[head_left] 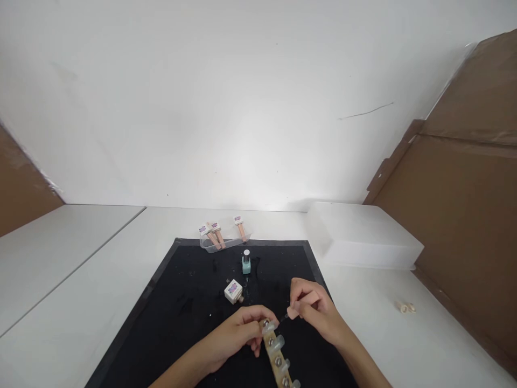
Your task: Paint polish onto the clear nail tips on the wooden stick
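My left hand (252,326) is closed around the far end of a wooden nail tip stand (278,362). Along this bar sit several round metal studs and clear nail tips (277,343) that stick out to the right. Between the fingers of my right hand (313,307) is a nail polish brush with a pink handle (293,312). Its dark bristle end points left, close to the farthest nail tip; whether they touch I cannot tell. Just beyond my left hand, a white square bottle with a purple label (233,291) rests on the black mat (194,318).
A teal nail polish bottle (246,265) with a dark, white-topped cap stands farther back. Behind it, a clear tray (210,249) holds several pink-handled bottles. A white box (363,237) is at the right, with small cream-coloured pieces (405,307) in front of it.
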`<state>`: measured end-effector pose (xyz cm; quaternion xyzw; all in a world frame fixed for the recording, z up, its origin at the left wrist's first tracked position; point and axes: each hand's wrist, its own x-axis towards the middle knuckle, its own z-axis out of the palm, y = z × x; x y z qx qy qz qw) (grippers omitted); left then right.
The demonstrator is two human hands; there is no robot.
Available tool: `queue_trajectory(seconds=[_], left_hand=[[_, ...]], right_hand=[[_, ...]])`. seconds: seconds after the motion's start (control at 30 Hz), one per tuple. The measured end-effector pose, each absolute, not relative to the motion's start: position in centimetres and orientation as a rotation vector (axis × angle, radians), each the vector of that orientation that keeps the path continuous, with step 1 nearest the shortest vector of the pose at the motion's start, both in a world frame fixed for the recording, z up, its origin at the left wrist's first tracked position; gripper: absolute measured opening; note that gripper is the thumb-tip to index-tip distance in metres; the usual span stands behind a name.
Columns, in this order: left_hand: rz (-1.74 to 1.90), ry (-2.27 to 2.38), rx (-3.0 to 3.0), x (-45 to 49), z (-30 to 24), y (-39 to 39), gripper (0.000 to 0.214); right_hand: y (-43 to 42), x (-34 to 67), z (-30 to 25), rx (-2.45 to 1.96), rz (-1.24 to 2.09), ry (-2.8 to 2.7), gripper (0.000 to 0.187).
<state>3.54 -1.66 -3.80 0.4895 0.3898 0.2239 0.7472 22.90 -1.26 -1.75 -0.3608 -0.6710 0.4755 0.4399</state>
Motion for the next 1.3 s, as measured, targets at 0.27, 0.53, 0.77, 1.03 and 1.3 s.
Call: queue_trajectory(seconds=[0.27,0.53,0.77,1.03,1.3], left_hand=[[0.489,0.817,1.068,3.64,-3.96,-1.56,0.021],[0.497,0.829,1.086,3.52,-4.55,-1.41,0.022],[0.493,0.815,1.074,3.70,-4.32,-1.34,0.026],[0.487,0.847,1.068,3.59,-4.53,-1.49,0.028],[0.487,0.841,1.072,3.75,-3.78,-1.57,0.022]], right_hand=[[-1.55,22.57,-1.23,-0.800,1.090,-1.870,0.012],[-1.51,22.83,-1.50,-0.844,1.098,-1.739,0.018],[-1.54,22.52,-1.05,-0.786,1.047,-1.875,0.015],[-1.55,22.73,-1.19,-0.874,1.020,-1.815,0.021],[-1.53,22.61,-0.91,-0.788,1.046,-1.875,0.013]])
